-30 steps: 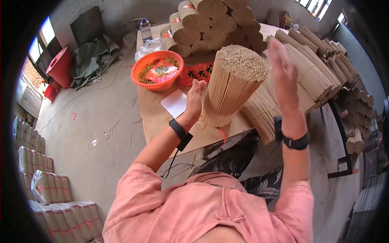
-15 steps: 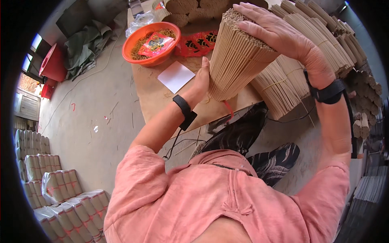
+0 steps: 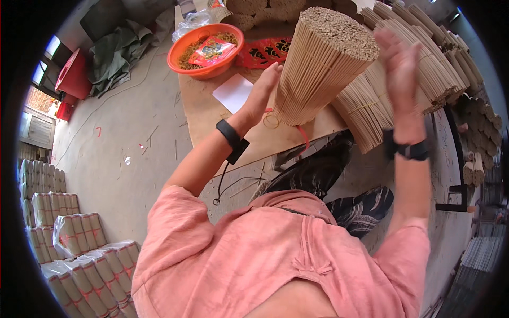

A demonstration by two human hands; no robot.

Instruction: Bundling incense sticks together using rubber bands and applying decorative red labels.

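Note:
A thick upright bundle of thin tan sticks (image 3: 323,63) stands on a brown wooden board (image 3: 212,122). My left hand (image 3: 262,93) presses flat against the bundle's left side near its base. My right hand (image 3: 397,63) is raised with fingers apart, just right of the bundle's top and not touching it. Both wrists wear black bands. A yellow rubber band (image 3: 271,122) and a red one (image 3: 305,137) lie on the board by the bundle's foot.
An orange bowl (image 3: 185,61) with small bits and a red packet sits at the board's far end, beside a white paper (image 3: 233,93) and red printed sheets (image 3: 262,53). Tied stick bundles (image 3: 371,114) lie stacked to the right. Wrapped packs (image 3: 69,238) are piled lower left.
My right hand has lifted off the top of the bundle and now hovers open beside it. My left hand stays against the bundle's side.

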